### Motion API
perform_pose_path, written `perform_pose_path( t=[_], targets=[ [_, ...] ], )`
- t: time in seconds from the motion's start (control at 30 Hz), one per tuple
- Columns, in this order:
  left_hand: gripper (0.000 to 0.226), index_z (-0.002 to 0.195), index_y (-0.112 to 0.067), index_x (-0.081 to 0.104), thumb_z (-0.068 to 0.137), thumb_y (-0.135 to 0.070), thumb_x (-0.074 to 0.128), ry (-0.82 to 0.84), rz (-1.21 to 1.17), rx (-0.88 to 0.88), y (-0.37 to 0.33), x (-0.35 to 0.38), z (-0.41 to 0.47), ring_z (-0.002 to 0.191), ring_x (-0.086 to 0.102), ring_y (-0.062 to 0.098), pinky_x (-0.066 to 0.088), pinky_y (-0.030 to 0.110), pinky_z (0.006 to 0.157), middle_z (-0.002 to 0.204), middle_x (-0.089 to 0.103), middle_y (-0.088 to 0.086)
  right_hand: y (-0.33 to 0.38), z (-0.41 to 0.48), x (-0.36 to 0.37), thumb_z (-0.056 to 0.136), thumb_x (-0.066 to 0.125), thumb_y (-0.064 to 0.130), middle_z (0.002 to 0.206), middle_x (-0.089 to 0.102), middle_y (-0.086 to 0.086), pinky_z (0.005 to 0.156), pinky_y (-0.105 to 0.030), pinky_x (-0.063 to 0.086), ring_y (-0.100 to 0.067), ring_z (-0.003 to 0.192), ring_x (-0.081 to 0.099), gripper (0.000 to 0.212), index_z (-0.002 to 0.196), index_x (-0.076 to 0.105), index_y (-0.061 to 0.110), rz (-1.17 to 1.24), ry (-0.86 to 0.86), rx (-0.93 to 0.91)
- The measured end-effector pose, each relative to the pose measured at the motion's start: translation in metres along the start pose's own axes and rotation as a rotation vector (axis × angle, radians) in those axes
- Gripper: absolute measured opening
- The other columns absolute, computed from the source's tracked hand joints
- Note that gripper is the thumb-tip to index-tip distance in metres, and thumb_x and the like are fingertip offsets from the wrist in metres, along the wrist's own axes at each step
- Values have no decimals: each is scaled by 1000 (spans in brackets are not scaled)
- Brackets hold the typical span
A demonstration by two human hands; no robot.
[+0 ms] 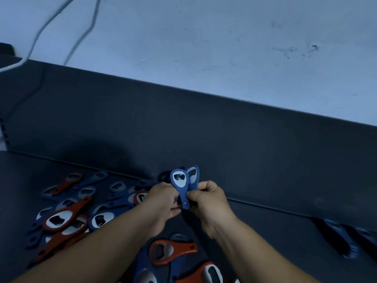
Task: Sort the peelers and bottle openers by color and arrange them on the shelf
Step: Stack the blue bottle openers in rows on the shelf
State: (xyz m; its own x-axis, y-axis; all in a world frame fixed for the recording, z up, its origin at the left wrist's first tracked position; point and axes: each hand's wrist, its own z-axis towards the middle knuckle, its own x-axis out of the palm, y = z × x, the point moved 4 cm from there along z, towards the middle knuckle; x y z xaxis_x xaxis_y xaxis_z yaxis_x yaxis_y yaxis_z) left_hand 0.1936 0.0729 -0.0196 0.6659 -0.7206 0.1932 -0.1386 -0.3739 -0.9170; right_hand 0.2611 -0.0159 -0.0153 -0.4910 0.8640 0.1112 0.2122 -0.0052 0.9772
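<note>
Grips pinching blue bottle openers: left hand, right hand, above shelf.

A: Where are the hands?
B: The left hand and the right hand meet in the middle, backs up, almost touching.
A: And the arms?
B: Both forearms are bare, coming in from the bottom edge and converging.
A: The fingers?
B: Curled on both hands, thumbs forward, pinching the handles of the blue bottle openers held upright between them
</note>
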Motion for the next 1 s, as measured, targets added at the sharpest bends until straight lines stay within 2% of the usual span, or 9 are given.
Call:
perform_pose_path(
  t=[0.17,0.23,0.33,0.43,0.53,0.6,0.77,0.9,1.0],
  targets=[
    [17,115,-12,51,99,-12,45,-74,11,86,-1,-2,-2,86,59,20,49,30,61,108,61,11,-3,-2,10,83,57,-10,78,66,-17,69,-42,55,-29,71,63,18,83,52,8,-23,41,-5],
    [17,114,-15,52,100,-14,43,-87,15,111,-2,-7,-1,90,61,21,52,31,61,112,62,10,-4,-2,14,86,60,-5,77,67,-14,68,-38,54,-25,71,63,17,80,53,9,-8,103,-3],
    [17,113,-19,53,100,-15,43,-99,-8,123,-3,-17,-1,92,64,21,53,31,60,108,65,6,-4,-4,20,88,63,3,71,68,-7,57,-26,48,-16,61,61,20,72,55,13,-69,209,8],
    [17,112,-19,53,99,-14,42,-101,-1,141,-6,-24,-2,84,66,20,52,28,55,104,67,7,-7,-4,27,91,61,9,61,61,1,43,-19,35,-7,47,47,15,78,57,16,-191,291,62],
    [18,112,-16,54,100,-17,41,-105,12,143,-7,-33,0,76,65,22,55,33,65,102,68,10,-8,-1,34,95,57,19,60,53,2,41,-17,32,-6,44,45,15,80,56,17,-340,376,79],
    [18,108,-16,56,100,-18,40,-111,-14,116,-8,-40,0,74,64,24,55,37,72,100,69,12,-8,-2,39,97,55,22,62,53,2,42,-16,35,-4,44,47,17,80,54,18,-357,432,77],
    [18,95,-14,57,100,-20,41,-168,-37,28,-11,-56,3,63,60,21,45,27,51,80,64,10,-7,-2,54,96,56,21,60,56,2,43,-16,36,-5,45,49,25,72,50,17,-343,465,-5],
    [32,96,-15,60,101,-38,39,-143,59,77,-14,-59,1,55,55,15,44,22,48,68,58,6,-3,0,69,91,61,23,55,51,1,38,-19,30,-7,39,45,29,67,48,18,-475,453,-53],
    [21,103,-16,59,100,-25,41,-121,179,144,-15,-66,5,60,53,14,43,23,49,74,58,5,0,2,75,84,68,21,53,47,0,35,-18,26,-6,35,38,27,66,49,17,-568,434,-62]
  ],
)
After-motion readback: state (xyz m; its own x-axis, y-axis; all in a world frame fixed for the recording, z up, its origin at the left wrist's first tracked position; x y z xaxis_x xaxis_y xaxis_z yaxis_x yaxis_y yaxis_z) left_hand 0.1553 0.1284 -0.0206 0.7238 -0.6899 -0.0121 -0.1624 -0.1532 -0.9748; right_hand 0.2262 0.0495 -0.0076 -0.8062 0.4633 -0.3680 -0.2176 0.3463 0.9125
